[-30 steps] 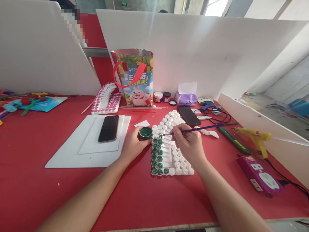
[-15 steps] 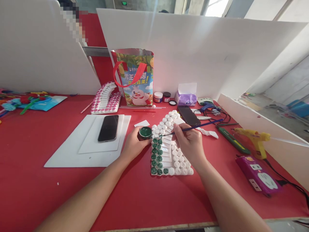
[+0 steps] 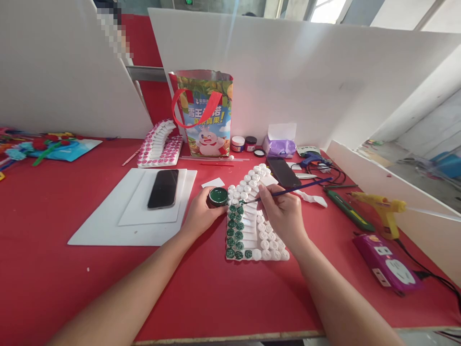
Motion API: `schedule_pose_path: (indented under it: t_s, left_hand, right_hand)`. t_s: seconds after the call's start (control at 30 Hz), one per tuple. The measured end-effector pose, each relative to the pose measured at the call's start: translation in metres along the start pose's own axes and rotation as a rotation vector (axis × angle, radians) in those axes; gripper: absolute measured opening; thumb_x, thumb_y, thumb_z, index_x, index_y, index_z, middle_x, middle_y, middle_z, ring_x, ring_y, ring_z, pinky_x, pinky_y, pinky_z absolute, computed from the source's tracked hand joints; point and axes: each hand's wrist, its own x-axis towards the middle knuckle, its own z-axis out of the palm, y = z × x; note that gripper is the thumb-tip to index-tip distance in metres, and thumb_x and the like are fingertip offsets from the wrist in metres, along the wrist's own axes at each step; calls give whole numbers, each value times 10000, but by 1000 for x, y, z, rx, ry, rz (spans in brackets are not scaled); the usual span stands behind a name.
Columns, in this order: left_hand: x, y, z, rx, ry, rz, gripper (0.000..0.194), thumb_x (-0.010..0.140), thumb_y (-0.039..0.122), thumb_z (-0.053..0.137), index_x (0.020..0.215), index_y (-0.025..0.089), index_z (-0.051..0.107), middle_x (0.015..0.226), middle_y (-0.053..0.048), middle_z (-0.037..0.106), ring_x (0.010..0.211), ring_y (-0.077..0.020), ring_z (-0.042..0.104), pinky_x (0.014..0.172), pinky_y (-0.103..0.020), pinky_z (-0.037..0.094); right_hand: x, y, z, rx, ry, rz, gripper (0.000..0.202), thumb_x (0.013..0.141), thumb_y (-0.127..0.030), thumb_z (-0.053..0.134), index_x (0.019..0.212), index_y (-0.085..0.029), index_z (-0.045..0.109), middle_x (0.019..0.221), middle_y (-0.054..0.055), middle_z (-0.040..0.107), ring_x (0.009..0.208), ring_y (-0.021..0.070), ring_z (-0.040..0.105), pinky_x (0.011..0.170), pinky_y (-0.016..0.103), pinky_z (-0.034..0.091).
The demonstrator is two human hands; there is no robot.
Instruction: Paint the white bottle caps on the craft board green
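Note:
My left hand (image 3: 201,209) is wrapped round a small open jar of green paint (image 3: 218,196), beside the left edge of a white piece covered in rolled rosettes (image 3: 266,244). Rosettes along its lower left are dark green; the others are white. Between the fingers of my right hand (image 3: 283,206) is a thin blue brush (image 3: 302,186), its tip at a rosette just above the green ones. The right hand is over the right part of the piece.
A phone (image 3: 163,189) lies on white boards (image 3: 104,221) at left. Behind stand a colourful bag (image 3: 209,115), a pink-dotted piece (image 3: 173,153) and paint jars (image 3: 238,143). At right are a dark phone (image 3: 284,172), green cutter (image 3: 349,210), yellow glue gun (image 3: 383,209) and purple power strip (image 3: 387,263).
The view has shifted slightly. Both hands keep their holds on the jar and brush, with the brush tip still at nearly the same rosette.

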Motion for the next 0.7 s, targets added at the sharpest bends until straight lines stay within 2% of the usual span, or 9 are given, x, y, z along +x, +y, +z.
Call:
schedule_pose_path:
  t_s: [0.27,0.37,0.47,0.57,0.7]
  left_hand:
    - [3,-4,0,36,21,37,461,659,377,801,1063,220,645,1092,-61,734,1056,-286,678,944,-399,526]
    - [5,-9,0,7,42,31,659,618,364,820,1221,212,603,1251,-108,692,1181,-312,644,1030,-434,497]
    - [6,-13,0,-82,20,15,849,587,300,814,1372,211,503,1391,-146,604,1251,-318,613,1064,-444,483]
    - [3,-15,-1,-240,33,22,766,621,198,678,1362,193,482,1378,-153,592,1258,-299,608,1067,-435,491]
    - [-6,-9,-2,-256,200,65,618,625,131,610,1234,211,541,1372,-127,590,1305,-290,571,1130,-443,451]
  right_hand:
    - [4,1,-2,84,25,46,472,931,-585,629,672,-191,603,505,-13,604,374,77,440,379,216,310]
    - [8,-3,-6,245,80,103,464,890,-594,682,681,-185,612,504,-22,600,360,72,433,384,221,320]
    - [12,-10,-10,372,145,87,456,862,-608,714,715,-188,616,529,-30,601,372,73,440,393,226,330]
    - [14,-26,-13,355,131,21,446,891,-623,680,800,-188,644,581,-29,611,394,78,450,401,235,339]
    - [-4,-46,-23,178,120,-112,365,1006,-547,559,959,-200,661,659,-24,632,446,92,489,449,244,394]
